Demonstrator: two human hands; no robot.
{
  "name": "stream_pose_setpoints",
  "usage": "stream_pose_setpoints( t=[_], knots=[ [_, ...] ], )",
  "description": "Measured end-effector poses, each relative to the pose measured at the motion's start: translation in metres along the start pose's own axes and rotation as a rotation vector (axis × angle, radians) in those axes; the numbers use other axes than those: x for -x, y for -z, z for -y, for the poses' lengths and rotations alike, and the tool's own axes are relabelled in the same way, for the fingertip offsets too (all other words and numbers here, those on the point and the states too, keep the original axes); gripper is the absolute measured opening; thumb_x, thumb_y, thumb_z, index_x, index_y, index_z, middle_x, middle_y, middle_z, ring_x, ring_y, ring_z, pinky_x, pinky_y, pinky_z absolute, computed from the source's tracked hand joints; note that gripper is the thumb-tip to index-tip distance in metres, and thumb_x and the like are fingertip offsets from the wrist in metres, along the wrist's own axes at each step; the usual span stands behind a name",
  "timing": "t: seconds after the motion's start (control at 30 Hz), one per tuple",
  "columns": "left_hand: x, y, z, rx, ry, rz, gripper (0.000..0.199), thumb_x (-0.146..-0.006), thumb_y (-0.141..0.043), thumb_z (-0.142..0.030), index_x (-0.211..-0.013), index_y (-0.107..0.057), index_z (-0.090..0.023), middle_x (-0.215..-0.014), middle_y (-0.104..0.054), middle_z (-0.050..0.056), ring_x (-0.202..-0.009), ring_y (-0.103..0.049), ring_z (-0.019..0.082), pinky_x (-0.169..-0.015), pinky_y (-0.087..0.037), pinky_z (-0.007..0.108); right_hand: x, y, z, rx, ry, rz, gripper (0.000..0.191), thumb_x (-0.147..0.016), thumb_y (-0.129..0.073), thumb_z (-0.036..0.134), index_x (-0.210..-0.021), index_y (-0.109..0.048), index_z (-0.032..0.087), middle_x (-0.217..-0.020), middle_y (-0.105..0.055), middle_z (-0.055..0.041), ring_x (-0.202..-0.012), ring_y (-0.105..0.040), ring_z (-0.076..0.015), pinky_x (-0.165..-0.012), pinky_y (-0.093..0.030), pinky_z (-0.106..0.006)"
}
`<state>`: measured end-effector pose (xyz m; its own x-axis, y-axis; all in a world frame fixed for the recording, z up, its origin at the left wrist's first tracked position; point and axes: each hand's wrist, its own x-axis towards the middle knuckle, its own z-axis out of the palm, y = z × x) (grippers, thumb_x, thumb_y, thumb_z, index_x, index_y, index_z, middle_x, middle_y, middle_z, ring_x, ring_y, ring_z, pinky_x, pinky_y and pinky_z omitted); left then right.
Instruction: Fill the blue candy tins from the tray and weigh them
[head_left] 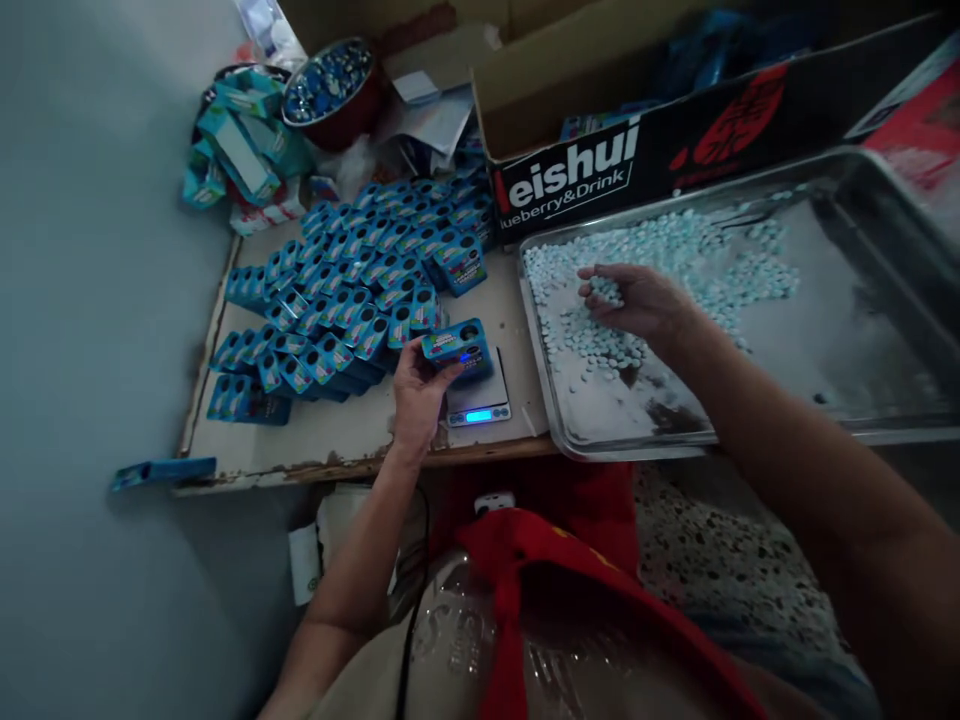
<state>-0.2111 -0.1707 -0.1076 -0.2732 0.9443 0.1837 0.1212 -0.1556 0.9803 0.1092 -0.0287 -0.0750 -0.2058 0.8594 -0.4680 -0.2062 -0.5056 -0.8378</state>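
My left hand (pixel 420 390) grips a small blue box (pixel 459 346) by its near side, fingers and thumb around it. The box is at a small digital scale (pixel 480 408) with a lit blue display; I cannot tell whether it rests on the plate. Over the metal tray (pixel 555 395), my right hand (pixel 637 300) is cupped palm up with a heap of pale blue candies (pixel 606 290) in it. More loose candies (pixel 675 240) spread across the tray's left and back parts. Left of the scale stand many similar blue boxes (pixel 345 270) with round holes in their tops.
An open cardboard carton (pixel 570 175) stands behind the tray. At the back left are a red bowl (pixel 330 90) of blue wrapped pieces and a pile of blue-green boxes (pixel 240 140). One flat blue piece (pixel 161 472) sticks out past the table's left edge.
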Motion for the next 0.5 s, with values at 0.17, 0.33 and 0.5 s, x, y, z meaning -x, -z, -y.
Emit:
stream_pose_setpoints(
  t=[0.17, 0.33, 0.5],
  knots=[
    [0.01, 0.003, 0.021, 0.116, 0.106, 0.051, 0.069, -0.069, -0.107, -0.049, -0.119, -0.066, -0.025, -0.111, -0.08, 0.003, -0.105, -0.079, 0.023, -0.106, -0.066, 0.04, 0.021, -0.002, 0.004, 0.148, 0.1, -0.14, 0.024, -0.101, -0.058, 0.001, -0.089, -0.072, 0.018, -0.071, -0.071, -0.0032, -0.06, -0.053, -0.0098, -0.061, -0.033, -0.03],
    [0.019, 0.019, 0.017, 0.054, 0.007, 0.099, 0.078, -0.07, -0.108, -0.047, -0.133, -0.066, -0.026, -0.129, -0.078, 0.009, -0.124, -0.078, 0.027, -0.112, -0.064, 0.041, 0.043, -0.013, 0.008, 0.631, 0.213, -0.248, 0.023, -0.099, -0.071, 0.001, -0.084, -0.076, 0.017, -0.065, -0.072, 0.0008, -0.056, -0.039, -0.0094, -0.069, -0.032, -0.034],
    [0.046, 0.067, -0.003, -0.15, -0.029, -0.01, 0.055, -0.081, -0.1, -0.039, -0.126, -0.072, -0.023, -0.115, -0.081, 0.007, -0.112, -0.081, 0.024, -0.107, -0.066, 0.04, 0.047, -0.012, 0.014, 0.625, 0.267, -0.389, 0.027, -0.101, -0.068, -0.001, -0.083, -0.07, 0.018, -0.064, -0.064, 0.0017, -0.058, -0.042, -0.0097, -0.064, -0.029, -0.034]
  ],
)
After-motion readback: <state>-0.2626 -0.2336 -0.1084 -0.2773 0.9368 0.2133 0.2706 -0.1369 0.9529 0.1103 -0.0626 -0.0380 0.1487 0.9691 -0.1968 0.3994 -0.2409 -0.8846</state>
